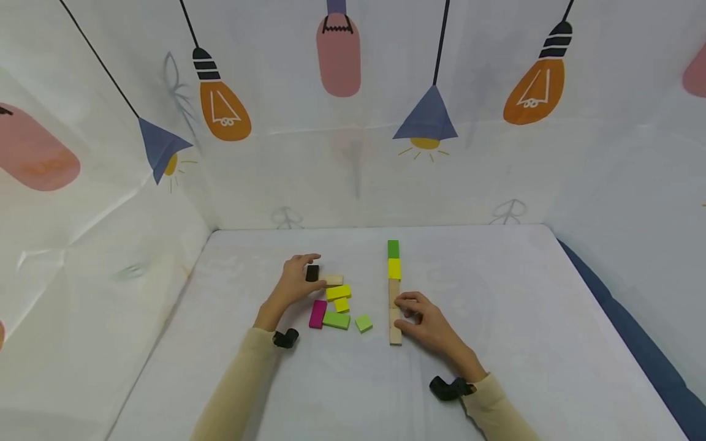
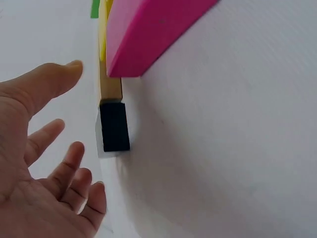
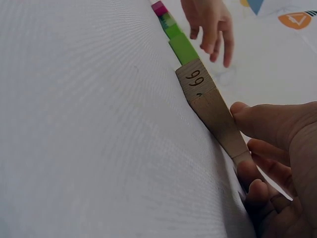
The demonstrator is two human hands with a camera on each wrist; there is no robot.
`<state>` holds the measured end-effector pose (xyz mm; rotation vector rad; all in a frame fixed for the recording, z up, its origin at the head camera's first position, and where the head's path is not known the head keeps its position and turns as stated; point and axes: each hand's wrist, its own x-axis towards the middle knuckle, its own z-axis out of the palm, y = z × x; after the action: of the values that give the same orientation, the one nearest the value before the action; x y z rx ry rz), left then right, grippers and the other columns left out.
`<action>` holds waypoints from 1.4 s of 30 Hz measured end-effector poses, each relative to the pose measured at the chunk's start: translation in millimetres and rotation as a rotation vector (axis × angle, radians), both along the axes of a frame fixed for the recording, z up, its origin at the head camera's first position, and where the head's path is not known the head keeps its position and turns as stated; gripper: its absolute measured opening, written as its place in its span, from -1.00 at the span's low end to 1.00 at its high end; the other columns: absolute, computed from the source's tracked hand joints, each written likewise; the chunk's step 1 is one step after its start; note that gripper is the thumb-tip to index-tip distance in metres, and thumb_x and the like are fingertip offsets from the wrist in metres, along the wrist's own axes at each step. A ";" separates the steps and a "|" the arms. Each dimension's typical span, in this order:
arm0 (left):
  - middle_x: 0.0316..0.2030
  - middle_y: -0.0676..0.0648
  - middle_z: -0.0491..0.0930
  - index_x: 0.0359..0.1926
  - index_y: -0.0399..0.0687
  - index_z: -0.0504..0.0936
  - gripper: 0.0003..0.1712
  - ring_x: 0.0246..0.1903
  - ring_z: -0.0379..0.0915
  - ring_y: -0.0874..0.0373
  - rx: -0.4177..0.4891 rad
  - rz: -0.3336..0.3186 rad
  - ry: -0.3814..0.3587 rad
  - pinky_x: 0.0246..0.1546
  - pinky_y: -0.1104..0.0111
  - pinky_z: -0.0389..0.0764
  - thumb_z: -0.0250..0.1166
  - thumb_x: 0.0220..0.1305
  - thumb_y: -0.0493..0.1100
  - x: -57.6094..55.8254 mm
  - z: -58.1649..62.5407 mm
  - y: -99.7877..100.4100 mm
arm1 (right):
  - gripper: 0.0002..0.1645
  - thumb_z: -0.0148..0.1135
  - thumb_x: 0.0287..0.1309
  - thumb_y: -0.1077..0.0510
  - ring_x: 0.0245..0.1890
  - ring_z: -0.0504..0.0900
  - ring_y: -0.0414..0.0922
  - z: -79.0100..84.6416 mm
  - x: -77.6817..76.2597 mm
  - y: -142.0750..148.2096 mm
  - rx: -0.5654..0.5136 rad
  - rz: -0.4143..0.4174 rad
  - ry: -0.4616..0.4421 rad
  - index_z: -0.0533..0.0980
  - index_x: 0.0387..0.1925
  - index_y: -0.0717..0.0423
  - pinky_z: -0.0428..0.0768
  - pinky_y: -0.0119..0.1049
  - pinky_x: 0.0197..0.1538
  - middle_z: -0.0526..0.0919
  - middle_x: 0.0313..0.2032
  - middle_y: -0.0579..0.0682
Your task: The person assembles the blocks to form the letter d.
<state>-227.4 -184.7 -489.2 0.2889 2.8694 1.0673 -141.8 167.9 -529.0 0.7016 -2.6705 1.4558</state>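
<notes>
My left hand is spread around a small black block, thumb on one side and fingers on the other. In the left wrist view its fingers stand apart from the black block. My right hand has its thumb and curled fingertips at the near plain wooden block, the last in a straight row. The right wrist view shows the thumb along this block, marked 66, and the fingertips by its far end. Another wooden block, a yellow one and a green one continue the row.
Between the hands lie a plain wooden block, yellow blocks, a magenta block, a light green block and a small green one. A white table meets a lamp-patterned curtain.
</notes>
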 end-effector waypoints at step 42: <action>0.11 -0.29 0.64 0.25 -0.24 0.62 -0.42 0.01 0.58 -0.16 0.108 0.166 -0.005 0.09 -0.04 0.60 0.38 0.17 -0.23 6.1 -14.6 -22.7 | -0.48 0.52 0.13 0.21 -0.19 0.59 -0.17 -0.2 1.6 -2.1 -0.021 0.004 0.040 0.64 0.13 0.26 0.57 -0.42 -0.24 0.59 0.15 0.11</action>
<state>-221.2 -207.4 -503.8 0.0531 2.8781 1.2504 -140.2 165.8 -529.2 0.7279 -2.6216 1.4527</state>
